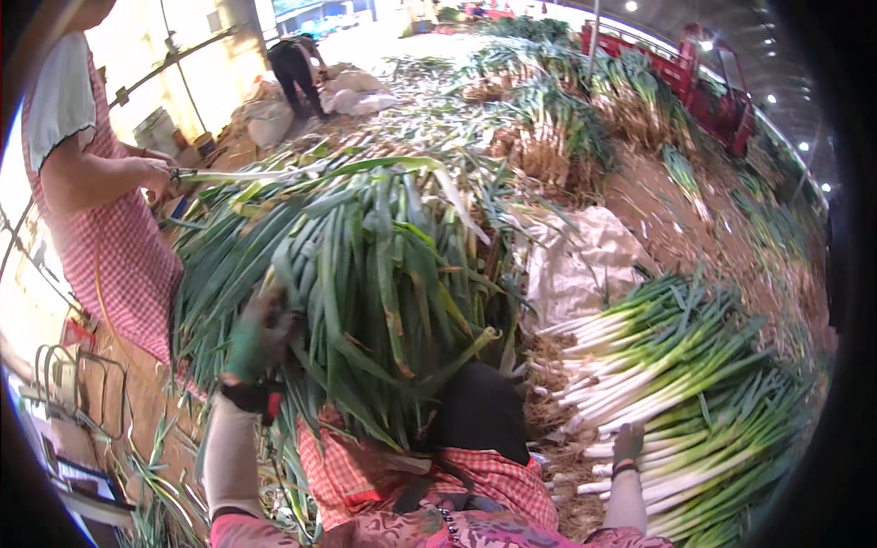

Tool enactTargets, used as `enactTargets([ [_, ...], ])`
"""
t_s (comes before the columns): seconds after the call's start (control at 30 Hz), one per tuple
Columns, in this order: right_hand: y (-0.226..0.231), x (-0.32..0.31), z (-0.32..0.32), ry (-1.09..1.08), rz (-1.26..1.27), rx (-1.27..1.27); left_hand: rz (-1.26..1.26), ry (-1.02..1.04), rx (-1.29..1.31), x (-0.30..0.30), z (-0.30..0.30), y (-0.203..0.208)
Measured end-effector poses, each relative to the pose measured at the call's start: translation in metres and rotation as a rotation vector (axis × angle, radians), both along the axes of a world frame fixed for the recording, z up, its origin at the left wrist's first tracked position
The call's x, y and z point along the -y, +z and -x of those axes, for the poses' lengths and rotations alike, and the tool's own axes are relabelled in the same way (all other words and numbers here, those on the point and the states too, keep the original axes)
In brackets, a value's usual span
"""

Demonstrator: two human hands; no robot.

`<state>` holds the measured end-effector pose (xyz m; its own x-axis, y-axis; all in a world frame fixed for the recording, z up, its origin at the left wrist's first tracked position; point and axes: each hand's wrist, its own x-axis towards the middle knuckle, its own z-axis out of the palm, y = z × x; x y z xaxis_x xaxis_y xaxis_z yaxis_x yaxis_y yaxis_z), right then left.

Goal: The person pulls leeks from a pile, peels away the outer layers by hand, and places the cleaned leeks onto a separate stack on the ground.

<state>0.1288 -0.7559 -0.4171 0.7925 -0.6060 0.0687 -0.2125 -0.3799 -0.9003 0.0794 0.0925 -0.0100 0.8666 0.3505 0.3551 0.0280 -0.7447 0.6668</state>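
A big heap of untrimmed green onions (365, 265) lies before me, its dark leaves hanging toward my lap. My left hand (260, 338), in a green and dark glove, is at the left side of these leaves. It is smeared by motion, so its fingers cannot be read. At the lower right, my right hand (628, 445) in a dark glove is closed over the white stalks of cleaned green onions (694, 466). Those lie in a layered pile, white ends toward me and leaves to the right. Another bundle of cleaned green onions (630, 365) lies just beyond.
At the left a person in a checked apron (128, 265) holds a long green onion (247, 175) over the heap. A pale woven sack (585, 256) lies beyond the cleaned pile. Bunches (553, 128), a bent-over person (297, 73) and a red truck (703, 82) are farther back.
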Motion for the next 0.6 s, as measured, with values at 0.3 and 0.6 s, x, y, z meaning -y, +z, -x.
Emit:
enactTargets([
  [0.3,0.093,-0.160,0.031,0.211,0.636,-0.396,-0.608,0.404,-0.050,0.043,0.010,-0.052],
  [0.6,0.054,-0.125,0.030,0.293,0.850,-0.400,-0.579,0.372,0.033,0.049,0.004,-0.052],
])
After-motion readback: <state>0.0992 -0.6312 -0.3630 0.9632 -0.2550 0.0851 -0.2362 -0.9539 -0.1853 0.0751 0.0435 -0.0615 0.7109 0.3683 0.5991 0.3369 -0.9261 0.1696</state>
